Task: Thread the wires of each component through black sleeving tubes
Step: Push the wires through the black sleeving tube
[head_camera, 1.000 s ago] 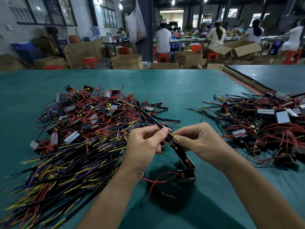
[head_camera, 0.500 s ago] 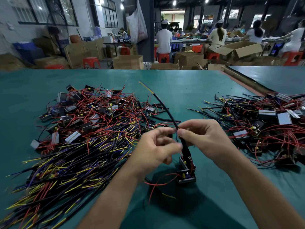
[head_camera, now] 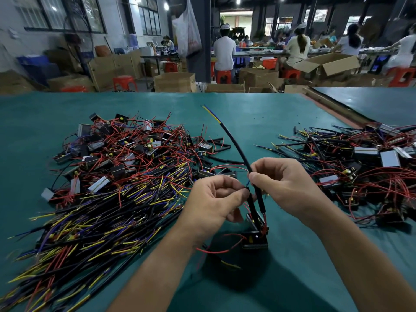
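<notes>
A small black component [head_camera: 255, 238] with red wires hangs just above the green table [head_camera: 292, 266], between my two hands. A long black sleeving tube [head_camera: 234, 143] rises from it and curves up to the left, with yellow and blue wire ends sticking out of its top. My right hand [head_camera: 283, 183] pinches this tube near its lower part. My left hand [head_camera: 216, 199] pinches a second, shorter black tube [head_camera: 251, 204] right beside the first, where a thin blue wire tip shows.
A big heap of components with sleeved yellow and blue wires [head_camera: 108, 188] covers the table's left. Another heap of components with red wires [head_camera: 360, 167] lies at the right. Cardboard boxes [head_camera: 175, 82] and seated people [head_camera: 222, 52] are beyond the far edge.
The long sleeving tube has slid further along the wires and now stands higher. My left hand has moved from that tube to the second shorter one beside it.
</notes>
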A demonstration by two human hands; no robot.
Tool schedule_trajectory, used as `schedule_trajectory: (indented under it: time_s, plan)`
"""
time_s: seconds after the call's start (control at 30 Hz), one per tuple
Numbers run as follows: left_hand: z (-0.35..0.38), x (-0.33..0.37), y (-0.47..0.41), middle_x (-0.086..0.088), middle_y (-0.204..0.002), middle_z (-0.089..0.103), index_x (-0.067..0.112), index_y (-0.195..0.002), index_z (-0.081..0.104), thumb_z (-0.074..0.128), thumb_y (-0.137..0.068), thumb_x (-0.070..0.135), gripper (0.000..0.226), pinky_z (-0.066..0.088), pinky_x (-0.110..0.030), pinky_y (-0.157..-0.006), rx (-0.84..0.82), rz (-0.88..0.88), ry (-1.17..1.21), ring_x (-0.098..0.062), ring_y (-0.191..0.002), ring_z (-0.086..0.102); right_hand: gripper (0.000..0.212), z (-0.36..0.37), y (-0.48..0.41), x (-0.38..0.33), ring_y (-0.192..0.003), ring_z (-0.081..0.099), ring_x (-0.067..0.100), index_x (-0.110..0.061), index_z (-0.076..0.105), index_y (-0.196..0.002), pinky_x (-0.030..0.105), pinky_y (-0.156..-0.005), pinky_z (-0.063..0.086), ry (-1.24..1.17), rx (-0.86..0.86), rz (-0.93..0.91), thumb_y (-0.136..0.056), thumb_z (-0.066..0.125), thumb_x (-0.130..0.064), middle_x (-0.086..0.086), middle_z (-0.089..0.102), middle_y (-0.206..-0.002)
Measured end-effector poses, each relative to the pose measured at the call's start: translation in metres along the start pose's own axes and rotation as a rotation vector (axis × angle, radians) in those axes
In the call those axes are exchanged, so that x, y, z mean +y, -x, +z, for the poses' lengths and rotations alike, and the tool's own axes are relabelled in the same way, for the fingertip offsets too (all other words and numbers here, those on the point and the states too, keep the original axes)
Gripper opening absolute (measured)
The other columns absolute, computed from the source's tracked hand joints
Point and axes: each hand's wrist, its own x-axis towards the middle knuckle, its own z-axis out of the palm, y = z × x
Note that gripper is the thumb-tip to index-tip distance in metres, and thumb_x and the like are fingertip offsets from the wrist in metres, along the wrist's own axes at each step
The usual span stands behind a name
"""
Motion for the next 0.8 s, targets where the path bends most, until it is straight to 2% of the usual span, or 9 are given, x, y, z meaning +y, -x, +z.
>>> schedule_trajectory:
  time_s: [0.1, 0.23, 0.37, 0.5, 0.67, 0.8]
  plan:
    - [-0.0019, -0.0004, -0.0007, -0.003, -0.069, 0.073, 0.006, -0.084, 0.063, 0.067, -0.086, 0.002, 0.006, 0.045, -0.020, -0.042, 0.026, 0.040, 0.028, -0.010, -0.039, 0.049, 0.020, 0.0006, 0.0007, -0.0003, -0.050, 0.049, 0.003, -0.001, 0.059, -0.071, 0.012, -0.052, 0.039, -0.025, -0.052, -0.012, -0.090, 0.059, 0.003, -0.008, 0.055, -0.054]
    - [-0.0020, -0.0021, -0.0010, -0.001, -0.064, 0.071, 0.007, -0.082, 0.067, 0.069, -0.084, 0.001, 0.006, 0.041, -0.016, -0.041, 0.052, 0.087, 0.061, -0.009, -0.039, 0.046, 0.016, -0.0012, 0.0024, -0.0025, -0.057, 0.045, 0.008, 0.001, 0.061, -0.073, 0.016, -0.055, 0.037, -0.043, -0.074, -0.011, -0.089, 0.062, 0.001, -0.001, 0.054, -0.061]
    - [-0.0015, -0.0021, -0.0012, -0.004, -0.065, 0.071, 0.006, -0.081, 0.068, 0.071, -0.079, 0.006, 0.004, 0.038, -0.015, -0.040, 0.054, 0.073, 0.123, -0.008, -0.039, 0.043, 0.014, -0.0017, 0.0032, -0.0057, -0.053, 0.050, 0.006, -0.001, 0.065, -0.076, 0.013, -0.054, 0.041, -0.103, -0.057, -0.010, -0.089, 0.062, 0.003, 0.001, 0.060, -0.062]
    - [-0.0012, -0.0013, -0.0002, -0.004, -0.066, 0.071, 0.010, -0.075, 0.071, 0.073, -0.069, 0.019, 0.011, 0.037, -0.015, -0.040, 0.026, 0.045, 0.127, -0.007, -0.039, 0.042, 0.011, 0.0009, 0.0039, -0.0054, -0.045, 0.053, 0.000, 0.006, 0.066, -0.080, 0.008, -0.049, 0.040, -0.132, -0.013, -0.053, -0.090, 0.060, 0.004, -0.007, 0.060, -0.051]
    - [-0.0023, -0.0004, -0.0015, -0.009, -0.069, 0.069, 0.004, -0.081, 0.071, 0.073, -0.067, 0.017, 0.020, 0.035, -0.015, -0.040, 0.074, 0.030, 0.173, -0.008, -0.040, 0.041, 0.012, 0.0041, 0.0040, -0.0051, -0.060, 0.058, 0.011, -0.004, 0.074, -0.078, 0.015, -0.055, 0.046, -0.150, -0.009, -0.037, -0.086, 0.066, 0.000, 0.014, 0.069, -0.071]
    - [-0.0032, -0.0023, -0.0028, -0.022, -0.077, 0.065, -0.003, -0.089, 0.070, 0.070, -0.080, 0.007, 0.015, 0.036, -0.016, -0.041, 0.103, 0.024, 0.133, -0.008, -0.041, 0.042, 0.008, 0.0021, 0.0032, -0.0007, -0.056, 0.061, 0.005, -0.004, 0.074, -0.080, 0.014, -0.055, 0.049, -0.230, -0.039, 0.020, -0.083, 0.067, -0.005, 0.002, 0.070, -0.065]
